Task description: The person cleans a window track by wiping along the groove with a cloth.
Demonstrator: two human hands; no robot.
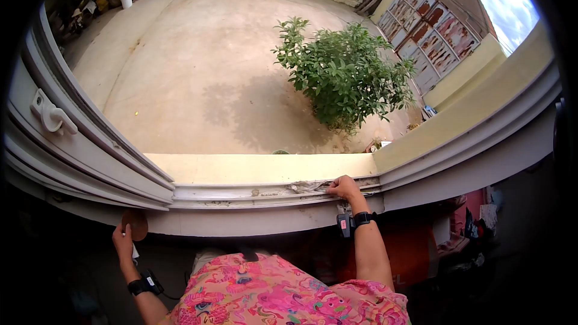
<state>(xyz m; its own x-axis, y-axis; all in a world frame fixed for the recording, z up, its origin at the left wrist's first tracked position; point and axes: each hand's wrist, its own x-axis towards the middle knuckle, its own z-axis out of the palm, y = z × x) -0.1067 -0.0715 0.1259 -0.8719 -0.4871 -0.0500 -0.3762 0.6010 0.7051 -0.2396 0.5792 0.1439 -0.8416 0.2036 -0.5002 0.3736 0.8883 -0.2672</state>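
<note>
My right hand [346, 188] is closed in a pinch over the window track [241, 192], near its right end. At its fingertips lies a crumpled greyish-white cloth-like piece [308, 186], stretched along the groove. Dark dirt specks mark the track to the left of it. Low on the left, below the sill [205, 222], my left hand [123, 242] is closed on the edge of a brown round flat disc [136, 225]. Something small and white shows by its fingers. Both wrists wear black straps with small devices.
A white window sash [90, 126] with a latch [53, 114] stands at left. Outside are a leafy bush [349, 72], a concrete yard [198, 54], a white bucket [126, 0] and a rusty metal gate [430, 30]. A red-orange object [397, 253] lies below the sill at right.
</note>
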